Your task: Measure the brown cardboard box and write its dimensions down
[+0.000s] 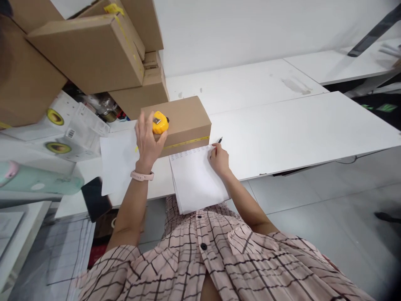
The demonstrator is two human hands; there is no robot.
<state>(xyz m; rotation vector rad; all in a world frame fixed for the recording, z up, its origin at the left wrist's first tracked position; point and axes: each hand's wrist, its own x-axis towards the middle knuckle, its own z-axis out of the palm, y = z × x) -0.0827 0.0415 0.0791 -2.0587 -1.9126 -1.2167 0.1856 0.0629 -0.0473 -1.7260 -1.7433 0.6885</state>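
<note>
My left hand (147, 138) is curled around the left side of a yellow tape measure (161, 123), which is on top of a closed brown cardboard box (184, 115). A yellow strip (188, 141) runs along the box's near side; whether it is the tape's blade I cannot make out. In front of the box lies a spiral notebook (197, 177), open at a white page and overhanging the table edge towards me. My right hand (219, 159) rests on its upper right corner, fingers closed on a dark pen (220, 140).
The white table (266, 133) extends to the right. A loose paper sheet (117, 161) lies left of the notebook, near a dark phone-like slab (95, 198) and a mint bottle (40, 178). Stacked cardboard boxes (87, 50) and white avocado-print boxes (75, 125) crowd the left.
</note>
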